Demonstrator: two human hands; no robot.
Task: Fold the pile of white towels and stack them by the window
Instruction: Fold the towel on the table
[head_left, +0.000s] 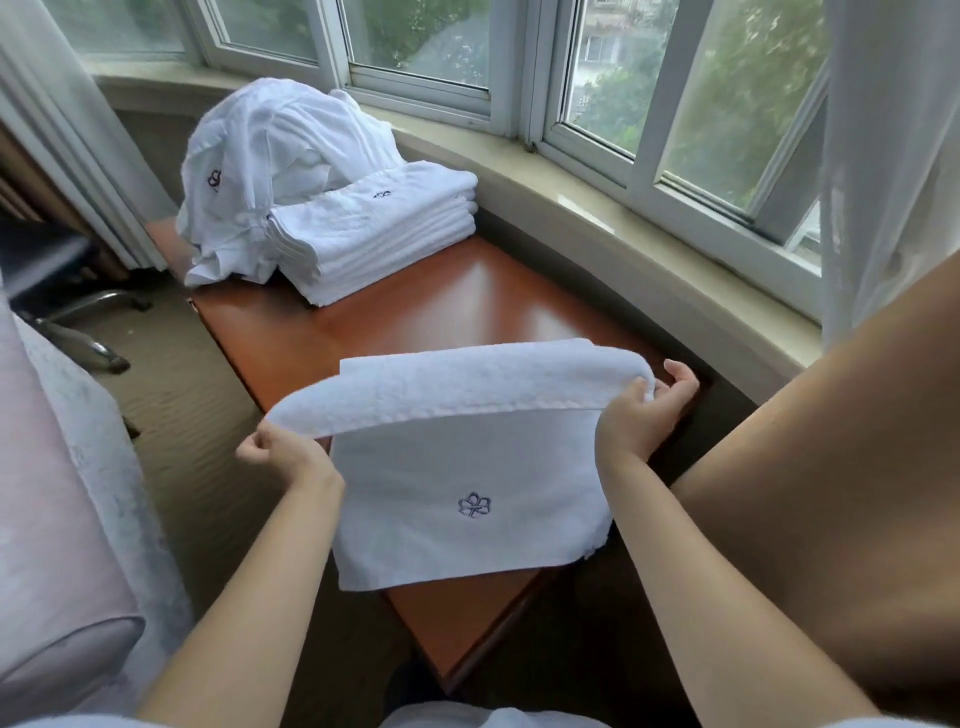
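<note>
White towel (467, 467) is held up over the near end of the table (467, 306), far from the folded stack (379, 234). Its top corners are pinched by the left hand (280, 452) and right hand (639, 415). If one corner is let go, the fold could be spoiled.

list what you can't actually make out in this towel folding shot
- Head view: the count in the folded stack; its layers blur together.
- Head view: how many towels remain in the unfolded pile; it is one crumpled heap, and the stack covers its lower right.
- Head view: the fingertips of both hands, left and right, tucked under the held towel.
- Head view: the table near end, covered by that towel.
</note>
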